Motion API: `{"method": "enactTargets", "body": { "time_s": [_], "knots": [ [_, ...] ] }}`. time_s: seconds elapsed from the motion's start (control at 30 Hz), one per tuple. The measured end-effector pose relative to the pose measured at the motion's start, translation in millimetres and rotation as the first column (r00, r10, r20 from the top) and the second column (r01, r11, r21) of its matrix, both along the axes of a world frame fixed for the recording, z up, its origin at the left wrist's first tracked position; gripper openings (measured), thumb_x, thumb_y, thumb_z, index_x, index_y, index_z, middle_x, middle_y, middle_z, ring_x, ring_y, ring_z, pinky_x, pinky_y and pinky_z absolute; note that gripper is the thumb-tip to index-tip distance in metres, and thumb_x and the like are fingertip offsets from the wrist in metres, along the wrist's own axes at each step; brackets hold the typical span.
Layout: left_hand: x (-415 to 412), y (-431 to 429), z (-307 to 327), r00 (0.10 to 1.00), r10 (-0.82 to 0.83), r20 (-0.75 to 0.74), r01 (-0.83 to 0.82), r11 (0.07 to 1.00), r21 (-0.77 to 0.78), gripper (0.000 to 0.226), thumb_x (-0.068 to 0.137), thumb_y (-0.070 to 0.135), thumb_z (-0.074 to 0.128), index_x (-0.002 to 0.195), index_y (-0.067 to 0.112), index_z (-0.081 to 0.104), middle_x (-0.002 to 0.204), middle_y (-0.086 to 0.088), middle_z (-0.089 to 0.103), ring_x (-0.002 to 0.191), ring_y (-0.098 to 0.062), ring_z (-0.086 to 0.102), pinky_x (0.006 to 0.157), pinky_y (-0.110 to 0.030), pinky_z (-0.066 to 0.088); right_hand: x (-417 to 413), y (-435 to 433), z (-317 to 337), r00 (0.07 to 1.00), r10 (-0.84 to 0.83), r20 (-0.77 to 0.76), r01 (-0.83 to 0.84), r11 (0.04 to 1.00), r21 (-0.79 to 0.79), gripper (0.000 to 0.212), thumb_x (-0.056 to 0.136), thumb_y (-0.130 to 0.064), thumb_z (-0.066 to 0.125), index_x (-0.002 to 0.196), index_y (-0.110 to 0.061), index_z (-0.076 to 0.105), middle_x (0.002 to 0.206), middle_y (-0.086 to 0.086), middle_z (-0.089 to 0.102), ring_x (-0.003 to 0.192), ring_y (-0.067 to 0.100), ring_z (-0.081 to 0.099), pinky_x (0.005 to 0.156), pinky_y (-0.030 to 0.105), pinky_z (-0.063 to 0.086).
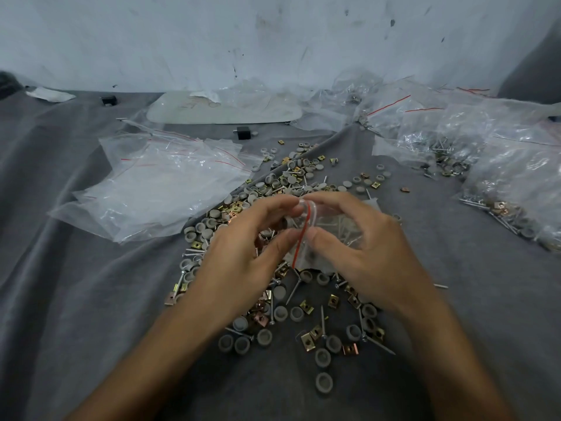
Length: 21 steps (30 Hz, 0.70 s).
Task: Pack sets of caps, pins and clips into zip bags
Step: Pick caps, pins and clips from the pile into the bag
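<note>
On my feed both hands meet on one small zip bag [335, 224], held just above the middle of the pile. The left hand [243, 256] pinches the bag's mouth between thumb and forefinger, and the right hand [368, 253] pinches it the same way from the other side. The tips nearly touch across the red seal strip [303, 235], which runs in a curve between them. The rest of the bag lies under the right hand's fingers, and I can make out thin pins inside it through the plastic; what else it holds I cannot tell.

Below and around the hands lies the loose stock, spread on a grey cloth [76, 299]: round grey caps [323, 382], long metal pins [323, 322] and brass-coloured square clips [333, 300], all mixed together and running from near my lower edge up past the hands.

To the left of the pile sits a loose stack of empty zip bags [158, 189] with red strips. To the right, well apart from the hands, lie filled bags [501, 165] heaped against each other. At the back, a pale flat tray [224, 112] lies by the white wall [273, 34], with a small black block [243, 132] just in front of it.
</note>
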<state>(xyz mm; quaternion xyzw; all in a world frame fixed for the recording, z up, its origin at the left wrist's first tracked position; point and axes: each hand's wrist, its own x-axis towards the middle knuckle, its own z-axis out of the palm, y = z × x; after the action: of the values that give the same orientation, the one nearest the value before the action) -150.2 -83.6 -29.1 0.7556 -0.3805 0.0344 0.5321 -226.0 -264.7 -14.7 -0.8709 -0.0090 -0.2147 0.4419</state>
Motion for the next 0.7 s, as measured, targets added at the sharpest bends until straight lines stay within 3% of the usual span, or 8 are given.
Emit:
{"method": "enactTargets", "body": {
  "time_s": [0.1, 0.2, 0.3, 0.4, 0.47, 0.5, 0.57, 0.7],
  "knots": [
    [-2.3, -0.2, 1.3, 1.000, -0.012, 0.002, 0.012, 1.000, -0.008, 0.033, 0.095, 0.042, 0.062, 0.127, 0.034, 0.054, 0.128, 0.019, 0.065, 0.123, 0.004, 0.057, 0.085, -0.019, 0.053, -0.3, -0.5, 1.4, 0.999, -0.005, 0.036, 0.001, 0.996, 0.088, 0.036, 0.090, -0.037, 0.067, 0.125, -0.036, 0.065, 0.112, -0.013, 0.071, 0.102, 0.007, 0.069, 0.084, 0.030, 0.059],
    [-0.2, 1.4, 3.0, 0.994, 0.063, 0.093, -0.070, 0.995, 0.077, 0.045, 0.095, 0.057, 0.055, 0.137, 0.043, 0.047, 0.136, 0.024, 0.056, 0.127, 0.002, 0.053, 0.095, -0.024, 0.049, 0.1, -2.7, 2.7, 0.996, -0.011, 0.091, -0.004, 0.987, 0.162, 0.034, 0.091, -0.035, 0.066, 0.125, -0.034, 0.065, 0.113, -0.013, 0.072, 0.103, 0.009, 0.071, 0.083, 0.033, 0.060],
    [12.9, 10.6, 4.2, 0.971, 0.206, 0.120, -0.208, 0.978, 0.004, 0.034, 0.102, 0.045, 0.050, 0.135, 0.038, 0.052, 0.132, 0.025, 0.058, 0.120, -0.002, 0.057, 0.095, -0.036, 0.053, 1.1, -7.6, 3.7, 0.983, -0.098, 0.158, 0.058, 0.970, 0.237, 0.031, 0.093, -0.029, 0.066, 0.123, -0.032, 0.067, 0.112, -0.014, 0.073, 0.104, 0.008, 0.070, 0.083, 0.027, 0.059],
    [29.6, 22.3, 1.5, 0.935, 0.348, 0.065, -0.346, 0.937, -0.043, 0.020, 0.102, 0.033, 0.055, 0.119, 0.042, 0.059, 0.108, 0.026, 0.067, 0.102, 0.003, 0.063, 0.080, -0.019, 0.053, 1.8, -11.9, 5.5, 0.955, -0.184, 0.230, 0.100, 0.937, 0.334, 0.027, 0.094, -0.025, 0.066, 0.120, -0.029, 0.068, 0.110, -0.015, 0.074, 0.105, 0.005, 0.069, 0.084, 0.018, 0.055],
    [33.9, 24.1, -3.0, 0.944, 0.315, 0.099, -0.322, 0.945, 0.059, 0.020, 0.100, 0.031, 0.057, 0.116, 0.042, 0.062, 0.101, 0.028, 0.067, 0.094, 0.007, 0.062, 0.071, -0.007, 0.046, 2.3, -13.0, 6.5, 0.945, -0.216, 0.245, 0.118, 0.925, 0.361, 0.026, 0.094, -0.027, 0.066, 0.119, -0.031, 0.068, 0.110, -0.016, 0.073, 0.106, 0.005, 0.069, 0.086, 0.021, 0.055],
    [33.1, 22.5, -4.8, 0.955, 0.260, 0.145, -0.279, 0.951, 0.132, 0.022, 0.100, 0.030, 0.056, 0.118, 0.039, 0.063, 0.103, 0.027, 0.067, 0.095, 0.007, 0.061, 0.073, -0.008, 0.046, 2.4, -13.0, 6.5, 0.945, -0.218, 0.242, 0.121, 0.924, 0.362, 0.026, 0.094, -0.027, 0.066, 0.119, -0.031, 0.068, 0.111, -0.016, 0.073, 0.107, 0.005, 0.069, 0.086, 0.024, 0.056],
    [29.5, 16.2, -9.4, 0.959, 0.125, 0.253, -0.200, 0.934, 0.296, 0.030, 0.101, 0.023, 0.055, 0.129, 0.031, 0.063, 0.117, 0.019, 0.068, 0.108, 0.001, 0.058, 0.088, -0.022, 0.048, 2.3, -11.8, 5.2, 0.952, -0.206, 0.228, 0.115, 0.927, 0.357, 0.026, 0.094, -0.027, 0.066, 0.120, -0.029, 0.068, 0.111, -0.014, 0.074, 0.107, 0.006, 0.069, 0.087, 0.027, 0.058],
    [26.6, 9.7, -12.3, 0.946, 0.046, 0.321, -0.232, 0.787, 0.572, 0.047, 0.103, 0.026, 0.048, 0.150, 0.029, 0.047, 0.148, 0.011, 0.051, 0.136, -0.014, 0.039, 0.111, -0.039, 0.030, 2.1, -9.2, 4.0, 0.963, -0.193, 0.188, 0.124, 0.937, 0.327, 0.028, 0.094, -0.030, 0.066, 0.122, -0.031, 0.068, 0.113, -0.012, 0.074, 0.109, 0.009, 0.069, 0.090, 0.036, 0.058]
  ]
}}
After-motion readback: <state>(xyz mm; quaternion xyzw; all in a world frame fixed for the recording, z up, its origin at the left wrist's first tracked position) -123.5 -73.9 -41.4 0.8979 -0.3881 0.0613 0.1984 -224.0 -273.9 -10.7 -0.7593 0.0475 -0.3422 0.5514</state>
